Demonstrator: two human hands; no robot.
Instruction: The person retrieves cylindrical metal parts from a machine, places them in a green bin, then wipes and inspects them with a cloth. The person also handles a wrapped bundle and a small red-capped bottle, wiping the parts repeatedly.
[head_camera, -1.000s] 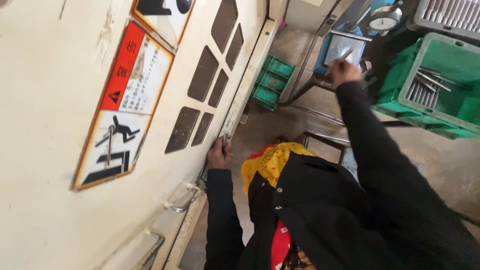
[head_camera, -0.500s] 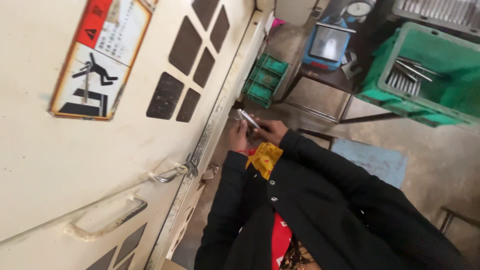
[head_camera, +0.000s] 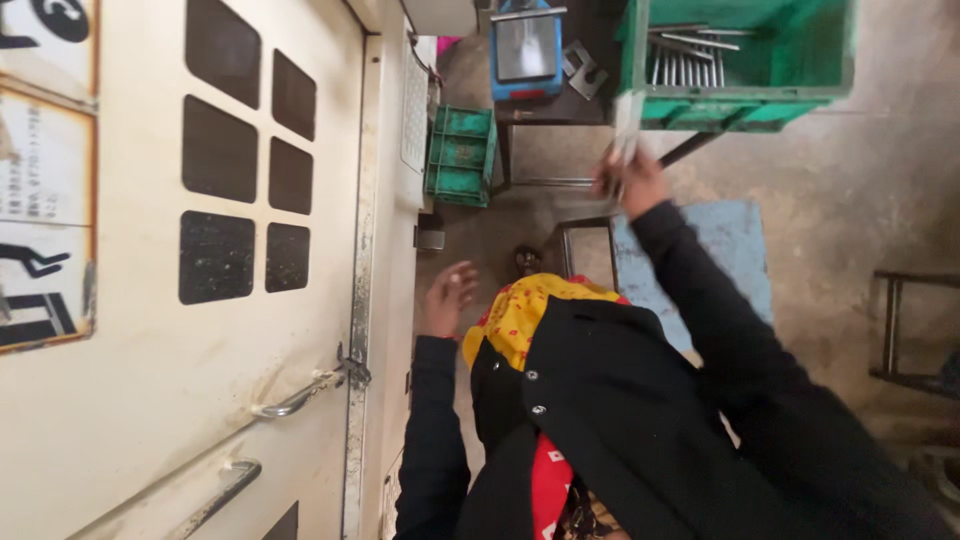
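Where metal rods (head_camera: 685, 62) lie: green crate (head_camera: 740, 100), right hand (head_camera: 630, 180) near.

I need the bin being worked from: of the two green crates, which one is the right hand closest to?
The large green crate at top right holding metal rods; the right hand is just below its rim. The smaller green crate stands apart by the machine door.

Rods (head_camera: 685, 62) in crate (head_camera: 740, 105), right of door (head_camera: 200, 300)
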